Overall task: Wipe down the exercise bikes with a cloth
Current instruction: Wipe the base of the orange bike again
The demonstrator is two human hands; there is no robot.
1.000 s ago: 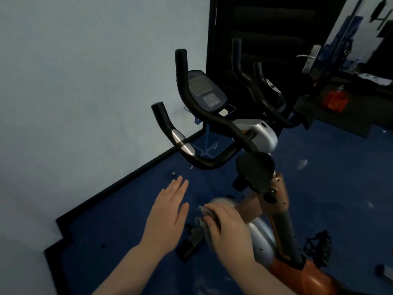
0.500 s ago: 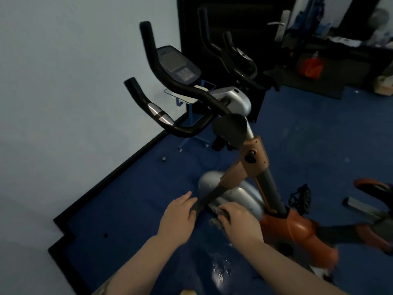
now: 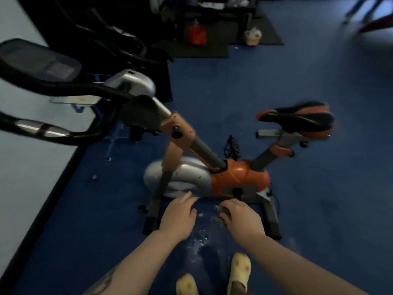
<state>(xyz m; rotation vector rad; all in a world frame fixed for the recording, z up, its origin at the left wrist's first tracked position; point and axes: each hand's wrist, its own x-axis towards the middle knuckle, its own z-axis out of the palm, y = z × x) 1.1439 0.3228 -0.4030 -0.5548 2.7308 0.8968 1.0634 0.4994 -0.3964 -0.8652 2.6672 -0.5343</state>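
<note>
1. Since half a second ago both hands have drawn back from the flywheel toward the floor (image 3: 319,199), and the saddle (image 3: 295,120) has come into view at 2 o'clock
2. Bike (image 3: 238,177) stands mid-view, handlebars (image 3: 63,88) at 10 o'clock
3. Left hand (image 3: 177,218), empty and loosely spread, fingertips at the silver flywheel (image 3: 182,177)
4. Right hand (image 3: 242,218) clamps the cloth (image 3: 218,219), low beside the bike's base, at 6 o'clock

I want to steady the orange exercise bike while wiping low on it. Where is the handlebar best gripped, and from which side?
Probably the near black handlebar on its straight run by the silver sensor strip. It lies roughly level at the left, so the empty left hand can come down from above and wrap it. The right hand is shut on the grey cloth.
</note>
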